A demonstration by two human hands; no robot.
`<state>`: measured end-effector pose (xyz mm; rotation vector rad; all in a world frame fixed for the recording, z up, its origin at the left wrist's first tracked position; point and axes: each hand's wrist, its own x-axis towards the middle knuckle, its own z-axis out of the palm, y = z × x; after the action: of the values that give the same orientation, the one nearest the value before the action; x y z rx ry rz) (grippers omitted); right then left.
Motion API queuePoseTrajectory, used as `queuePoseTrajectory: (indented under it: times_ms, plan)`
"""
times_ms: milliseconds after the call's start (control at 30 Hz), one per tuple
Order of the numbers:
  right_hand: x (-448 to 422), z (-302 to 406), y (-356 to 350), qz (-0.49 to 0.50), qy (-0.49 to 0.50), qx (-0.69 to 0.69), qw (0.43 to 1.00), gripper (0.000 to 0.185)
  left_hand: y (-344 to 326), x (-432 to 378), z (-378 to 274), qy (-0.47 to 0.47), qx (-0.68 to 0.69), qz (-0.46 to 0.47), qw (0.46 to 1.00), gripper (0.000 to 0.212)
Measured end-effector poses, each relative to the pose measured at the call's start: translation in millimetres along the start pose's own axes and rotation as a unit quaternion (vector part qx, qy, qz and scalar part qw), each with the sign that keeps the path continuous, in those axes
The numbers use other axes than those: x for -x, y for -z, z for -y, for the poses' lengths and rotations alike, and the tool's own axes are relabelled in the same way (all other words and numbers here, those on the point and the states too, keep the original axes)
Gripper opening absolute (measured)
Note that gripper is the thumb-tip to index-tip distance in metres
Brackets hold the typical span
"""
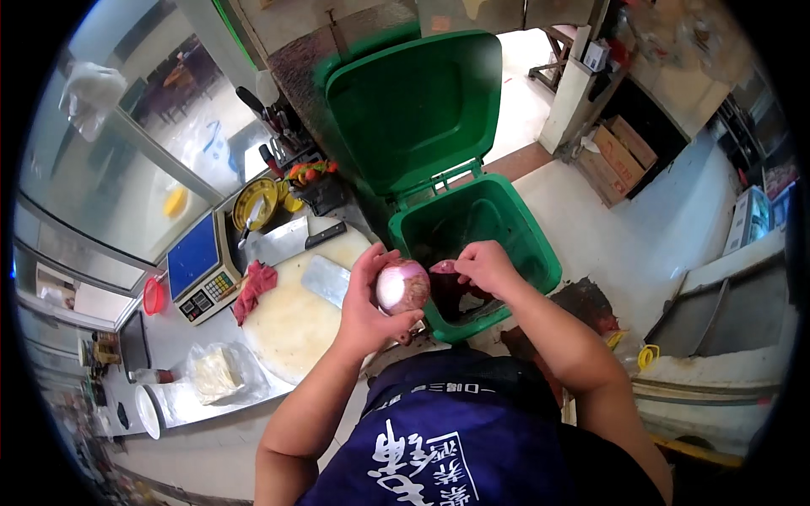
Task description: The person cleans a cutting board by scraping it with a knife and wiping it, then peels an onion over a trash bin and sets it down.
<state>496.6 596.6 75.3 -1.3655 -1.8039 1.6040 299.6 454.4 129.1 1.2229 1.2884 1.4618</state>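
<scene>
A partly peeled, round purple-and-white vegetable, perhaps an onion, (402,288) is held in my left hand (367,303), its white flesh showing on one side. My right hand (486,269) pinches a small purplish piece of peel (443,267) just right of it. Both hands are over or near the rim of an open green bin (538,243), whose lid (417,107) is tipped back. On the round chopping board (285,322) at the left lie a cleaver with a black handle (281,239) and another wide blade (326,278), partly hidden behind my left hand.
A crumpled red cloth (255,291) lies at the board's edge beside a digital scale (205,269). Behind are a yellow bowl (253,196) and a knife holder (294,148). A plastic bag with a pale block (218,374) sits on the counter. A cardboard box (614,161) stands at the upper right.
</scene>
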Motion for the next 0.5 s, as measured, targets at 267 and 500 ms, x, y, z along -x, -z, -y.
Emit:
queuePoseTrajectory:
  times_ms: [267, 500]
  plan:
    - [-33, -32, 27, -0.137, 0.129, 0.203, 0.961, 0.017, 10, -7, 3, 0.161, 0.276, 0.007, 0.947, 0.107]
    - [-1, 20, 13, -0.114, 0.249, 0.101, 0.956, 0.014, 10, -8, 10, 0.183, 0.362, 0.021, 0.914, 0.1]
